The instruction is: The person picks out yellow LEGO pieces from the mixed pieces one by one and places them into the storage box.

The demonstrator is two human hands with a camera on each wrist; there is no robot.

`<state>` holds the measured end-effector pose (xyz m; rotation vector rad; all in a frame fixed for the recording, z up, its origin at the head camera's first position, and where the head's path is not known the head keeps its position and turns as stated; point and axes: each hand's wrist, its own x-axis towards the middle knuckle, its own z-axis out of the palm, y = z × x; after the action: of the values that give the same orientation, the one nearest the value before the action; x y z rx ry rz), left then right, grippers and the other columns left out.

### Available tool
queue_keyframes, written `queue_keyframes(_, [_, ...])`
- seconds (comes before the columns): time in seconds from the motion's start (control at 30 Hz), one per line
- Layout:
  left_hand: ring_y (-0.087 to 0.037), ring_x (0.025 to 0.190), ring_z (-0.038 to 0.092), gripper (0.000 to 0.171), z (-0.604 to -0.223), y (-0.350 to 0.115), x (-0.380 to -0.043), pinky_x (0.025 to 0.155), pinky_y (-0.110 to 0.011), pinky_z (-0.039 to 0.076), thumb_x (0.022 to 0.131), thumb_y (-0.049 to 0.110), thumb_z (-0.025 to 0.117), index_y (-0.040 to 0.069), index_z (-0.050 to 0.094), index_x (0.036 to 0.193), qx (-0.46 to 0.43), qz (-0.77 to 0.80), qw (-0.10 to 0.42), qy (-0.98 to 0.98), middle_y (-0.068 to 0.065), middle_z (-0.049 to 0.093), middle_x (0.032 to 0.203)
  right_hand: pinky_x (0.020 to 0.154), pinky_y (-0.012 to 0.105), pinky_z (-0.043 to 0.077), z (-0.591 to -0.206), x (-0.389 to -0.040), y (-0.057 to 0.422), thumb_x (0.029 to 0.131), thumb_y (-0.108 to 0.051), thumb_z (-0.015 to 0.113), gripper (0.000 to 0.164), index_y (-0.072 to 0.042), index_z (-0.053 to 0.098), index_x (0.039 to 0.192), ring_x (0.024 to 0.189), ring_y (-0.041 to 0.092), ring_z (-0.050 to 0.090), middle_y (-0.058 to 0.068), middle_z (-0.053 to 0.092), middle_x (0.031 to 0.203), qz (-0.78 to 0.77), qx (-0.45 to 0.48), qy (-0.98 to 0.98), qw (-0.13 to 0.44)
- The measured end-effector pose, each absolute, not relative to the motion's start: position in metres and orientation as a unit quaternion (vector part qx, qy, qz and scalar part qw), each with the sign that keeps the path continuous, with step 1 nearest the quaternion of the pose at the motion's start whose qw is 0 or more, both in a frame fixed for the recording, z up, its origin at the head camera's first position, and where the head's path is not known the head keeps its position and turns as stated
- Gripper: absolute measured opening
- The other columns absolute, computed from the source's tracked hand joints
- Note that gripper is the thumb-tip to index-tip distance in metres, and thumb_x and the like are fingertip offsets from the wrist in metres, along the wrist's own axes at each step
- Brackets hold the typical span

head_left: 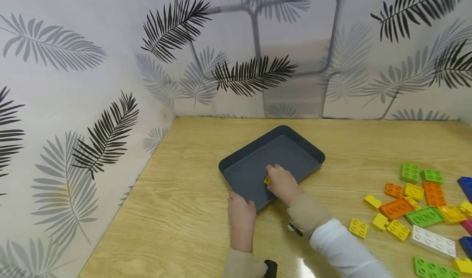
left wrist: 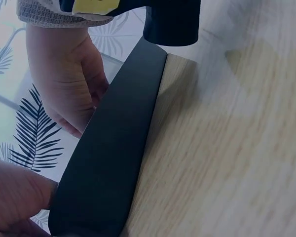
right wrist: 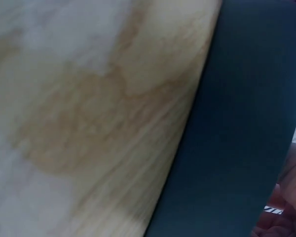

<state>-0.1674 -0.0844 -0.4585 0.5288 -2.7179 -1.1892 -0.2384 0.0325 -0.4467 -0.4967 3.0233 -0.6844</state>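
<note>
Tray (head_left: 247,169) sits aslant on the table (head_left: 184,179), its near left edge gripped by the left hand (head_left: 241,213), seemingly to steady it while the right hand (head_left: 283,184) reaches inside, clamped on a brick (head_left: 267,180). The brick is within the walls, though whether it touches the bottom cannot be told. It looks small, plain yellow and mostly hidden; the tray is dark grey, shallow and round-cornered.

Free lanes I log: left edge of the tabletop (head_left: 173,175), plus its back-right corner. Obstacles I log: tray (head_left: 254,145), walls raised all round; left hand (head_left: 241,214) at the near-left wall; right hand (head_left: 283,183) across the near-right wall; bricks (head_left: 424,216) scattered toward the tabletop's right edge.
</note>
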Motion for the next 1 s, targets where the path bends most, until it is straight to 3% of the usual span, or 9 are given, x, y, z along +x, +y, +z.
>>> queue_keyframes(0.27, [-0.043, 0.090, 0.055, 0.056, -0.457, -0.085, -0.166, 0.074, -0.045, 0.047, 0.082, 0.005, 0.061, -0.024, 0.034, 0.121, 0.171, -0.378, 0.073, -0.907, -0.033, 0.049, 0.102, 0.066, 0.038, 0.048, -0.451, -0.238, 0.031, 0.071, -0.003, 0.075, 0.031, 0.002, 0.057, 0.096, 0.077, 0.029, 0.059, 0.015, 0.056, 0.085, -0.209, -0.164, 0.964, 0.007])
queue_keyframes(0.53, [-0.045, 0.089, 0.054, 0.069, -0.458, -0.080, -0.163, 0.072, -0.044, 0.048, 0.082, 0.006, 0.061, -0.023, 0.020, 0.129, 0.171, -0.411, 0.088, -0.891, -0.038, 0.038, 0.112, 0.068, 0.040, 0.049, -0.451, -0.237, 0.032, 0.072, -0.003, 0.074, 0.033, 0.004, 0.057, 0.099, 0.081, 0.032, 0.059, 0.019, 0.057, 0.091, -0.199, -0.170, 0.965, 0.008])
queue_keyframes(0.77, [-0.044, 0.086, 0.054, 0.050, -0.456, -0.069, -0.164, 0.070, -0.045, 0.048, 0.083, 0.003, 0.057, -0.022, 0.033, 0.119, 0.176, -0.407, 0.048, -0.895, -0.033, 0.045, 0.102, 0.068, 0.040, 0.049, -0.449, -0.232, 0.045, 0.071, -0.002, 0.075, 0.032, 0.004, 0.057, 0.095, 0.081, 0.033, 0.060, 0.019, 0.058, 0.089, -0.188, -0.172, 0.967, -0.010])
queue_keyframes(1.0, [-0.048, 0.091, 0.053, 0.046, -0.450, -0.077, -0.162, 0.075, -0.050, 0.045, 0.082, 0.001, 0.056, -0.023, 0.035, 0.116, 0.201, -0.405, 0.038, -0.891, -0.036, 0.047, 0.102, 0.064, 0.035, 0.048, -0.443, -0.228, 0.041, 0.071, -0.003, 0.075, 0.030, 0.005, 0.058, 0.095, 0.073, 0.027, 0.059, 0.015, 0.057, 0.083, -0.206, -0.189, 0.959, -0.038])
